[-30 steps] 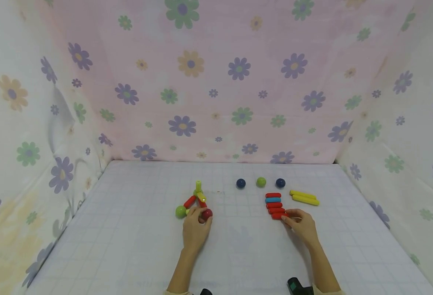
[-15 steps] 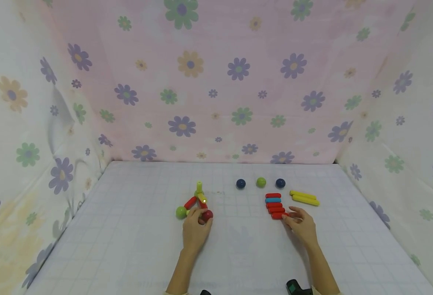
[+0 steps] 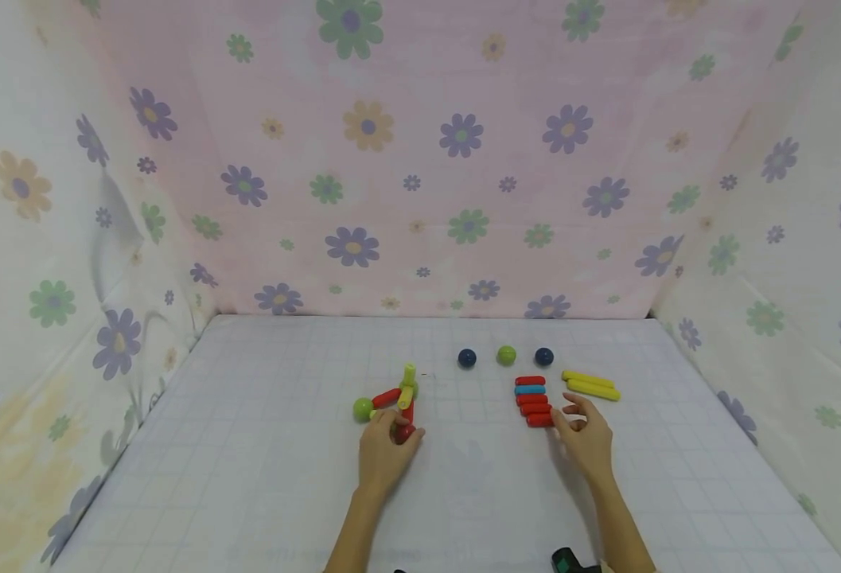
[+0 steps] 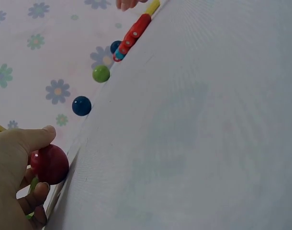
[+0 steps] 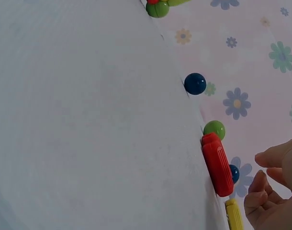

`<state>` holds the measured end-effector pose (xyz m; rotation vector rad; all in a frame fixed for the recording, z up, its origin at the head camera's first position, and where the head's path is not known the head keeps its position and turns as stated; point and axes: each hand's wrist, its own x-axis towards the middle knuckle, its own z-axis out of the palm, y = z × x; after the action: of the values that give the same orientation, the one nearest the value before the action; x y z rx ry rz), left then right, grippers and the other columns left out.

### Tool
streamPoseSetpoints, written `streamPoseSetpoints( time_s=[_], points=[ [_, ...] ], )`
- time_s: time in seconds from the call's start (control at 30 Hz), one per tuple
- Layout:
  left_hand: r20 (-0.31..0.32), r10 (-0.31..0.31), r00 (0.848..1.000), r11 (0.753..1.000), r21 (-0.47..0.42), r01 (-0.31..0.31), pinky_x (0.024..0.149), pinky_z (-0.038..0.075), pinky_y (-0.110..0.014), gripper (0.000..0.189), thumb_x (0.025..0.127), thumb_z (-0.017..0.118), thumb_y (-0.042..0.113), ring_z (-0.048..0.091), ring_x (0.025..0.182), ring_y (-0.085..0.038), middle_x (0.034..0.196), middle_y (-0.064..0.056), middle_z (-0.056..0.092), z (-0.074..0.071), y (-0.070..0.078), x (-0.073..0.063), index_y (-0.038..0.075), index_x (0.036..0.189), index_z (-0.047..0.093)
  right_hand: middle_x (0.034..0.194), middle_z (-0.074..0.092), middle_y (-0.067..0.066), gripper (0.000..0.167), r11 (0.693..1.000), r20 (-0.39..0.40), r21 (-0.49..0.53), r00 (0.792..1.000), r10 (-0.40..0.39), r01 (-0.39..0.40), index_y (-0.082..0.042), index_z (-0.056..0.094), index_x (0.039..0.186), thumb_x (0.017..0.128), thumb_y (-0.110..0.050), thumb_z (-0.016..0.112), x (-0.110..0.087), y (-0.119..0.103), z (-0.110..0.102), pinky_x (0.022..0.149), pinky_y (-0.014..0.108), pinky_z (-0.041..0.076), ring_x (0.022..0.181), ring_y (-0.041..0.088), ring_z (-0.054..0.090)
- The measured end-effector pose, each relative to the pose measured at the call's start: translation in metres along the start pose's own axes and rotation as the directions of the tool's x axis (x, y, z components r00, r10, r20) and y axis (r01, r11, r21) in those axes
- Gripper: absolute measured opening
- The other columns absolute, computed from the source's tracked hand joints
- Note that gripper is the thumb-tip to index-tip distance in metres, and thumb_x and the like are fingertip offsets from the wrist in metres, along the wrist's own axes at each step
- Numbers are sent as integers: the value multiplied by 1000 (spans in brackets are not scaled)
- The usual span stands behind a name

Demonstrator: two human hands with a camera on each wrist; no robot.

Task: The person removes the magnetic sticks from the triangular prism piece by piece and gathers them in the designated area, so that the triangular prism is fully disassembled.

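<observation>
My left hand (image 3: 386,455) grips a red ball (image 4: 52,164) between thumb and fingers. That ball belongs to a joined shape of rods and balls, with a green ball (image 3: 364,410) at its left corner, a red rod (image 3: 387,398) and yellow rods (image 3: 406,396) at the far corner. The hand covers part of the shape's near side. My right hand (image 3: 588,446) is at the right end of a row of red rods (image 3: 535,410), its thumb and fingers spread apart. In the right wrist view, a gap shows between its fingers and the nearest red rod (image 5: 218,165).
A blue rod (image 3: 531,390) lies among the red ones. Two yellow rods (image 3: 593,389) lie to their right. Behind them, a green ball (image 3: 507,356) sits between two dark blue balls (image 3: 467,358). Flowered cloth walls (image 3: 420,199) border the table.
My left hand has turned the joined shape, its far corner swinging right and its red ball coming nearer to me. My right hand's fingers have spread and come off the nearest red rod.
</observation>
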<state>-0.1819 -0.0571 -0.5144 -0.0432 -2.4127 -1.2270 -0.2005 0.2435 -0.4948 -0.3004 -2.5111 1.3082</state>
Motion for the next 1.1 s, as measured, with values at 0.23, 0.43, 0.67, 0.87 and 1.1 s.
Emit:
streamPoseSetpoints(
  time_s=[0.23, 0.43, 0.67, 0.87, 1.1],
  points=[
    [-14, 45, 999, 999, -5, -45, 63, 45, -26, 23, 70, 81, 17, 54, 72, -13, 81, 0, 59, 3, -1, -1, 10, 79, 60, 89, 60, 17, 30, 977, -59, 118, 983, -173, 179, 3, 60, 114, 85, -4, 65, -5, -15, 12, 55, 11, 44, 61, 5, 51],
    [-8, 99, 995, 995, -11, -99, 65, 48, -27, 21, 69, 73, 6, 55, 73, -12, 81, 2, 58, 3, -3, -2, 11, 83, 59, 83, 62, 14, 25, 953, 40, 187, 967, -251, 239, 6, 60, 108, 85, 0, 66, -11, -30, 23, 55, 15, 48, 60, 5, 54],
    [27, 101, 995, 995, 10, -101, 66, 44, -27, 28, 64, 67, 4, 52, 78, -14, 83, 1, 60, 3, -2, -1, 10, 90, 58, 94, 63, 23, 34, 949, 233, 241, 938, -258, 201, 6, 58, 117, 84, 1, 66, -23, -69, 32, 58, 18, 48, 65, 26, 61],
    [60, 102, 993, 995, -1, -102, 70, 47, -28, 25, 67, 68, 0, 50, 82, -13, 84, 2, 62, 2, -2, -2, 10, 90, 65, 114, 59, 21, 50, 963, 370, 202, 897, -244, 178, -5, 50, 132, 86, -13, 68, -16, -63, 59, 66, 21, 49, 73, 16, 61],
    [89, 124, 988, 991, -52, -119, 74, 48, -30, 22, 70, 68, -4, 51, 84, -13, 84, 4, 64, 0, -4, -2, 12, 84, 67, 111, 60, 18, 45, 930, 387, 264, 855, -345, 256, -5, 56, 127, 85, -13, 69, -17, -67, 76, 65, 24, 51, 73, 17, 62]
  ],
)
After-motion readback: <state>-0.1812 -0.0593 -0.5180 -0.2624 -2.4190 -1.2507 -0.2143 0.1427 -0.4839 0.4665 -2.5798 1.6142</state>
